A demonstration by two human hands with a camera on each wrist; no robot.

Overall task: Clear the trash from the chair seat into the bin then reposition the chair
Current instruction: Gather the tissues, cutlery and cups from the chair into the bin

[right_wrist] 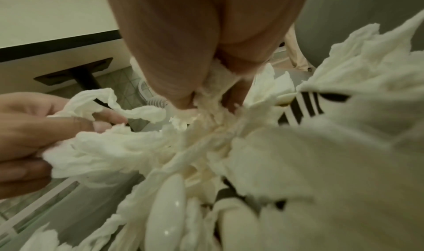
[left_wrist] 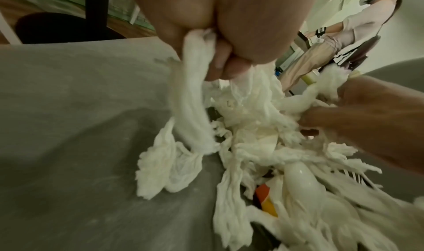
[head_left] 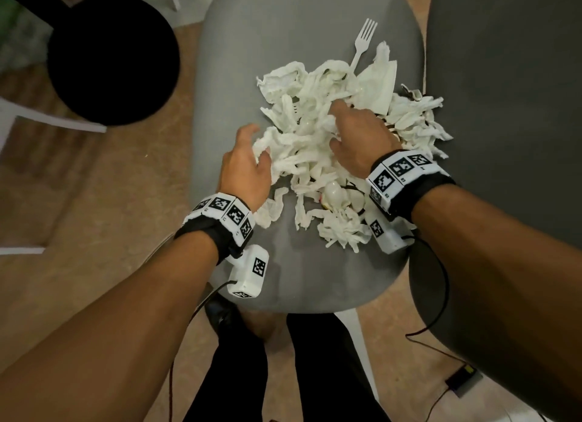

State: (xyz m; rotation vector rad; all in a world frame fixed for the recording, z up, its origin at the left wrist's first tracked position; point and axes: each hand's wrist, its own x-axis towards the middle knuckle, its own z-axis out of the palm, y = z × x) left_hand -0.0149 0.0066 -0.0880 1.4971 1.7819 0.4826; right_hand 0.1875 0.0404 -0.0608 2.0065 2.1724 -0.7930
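A heap of crumpled white paper napkins (head_left: 302,132) covers the grey chair seat (head_left: 252,59), mixed with a white plastic fork (head_left: 362,40) and a white plastic spoon (head_left: 333,195). My left hand (head_left: 248,157) grips a twisted napkin (left_wrist: 195,95) at the heap's left edge, fingers curled round it. My right hand (head_left: 356,132) is sunk into the middle of the heap and clutches a bunch of napkins (right_wrist: 211,91). In the wrist views the spoon (left_wrist: 300,182) (right_wrist: 167,209) lies at the near side of the pile, beside an orange and yellow scrap (left_wrist: 266,200).
A round black stool seat (head_left: 113,59) stands on the brown floor to the left. A second dark grey chair (head_left: 504,107) sits close on the right. My legs in dark trousers (head_left: 315,374) stand before the seat's front edge. Another person (left_wrist: 332,42) is in the background.
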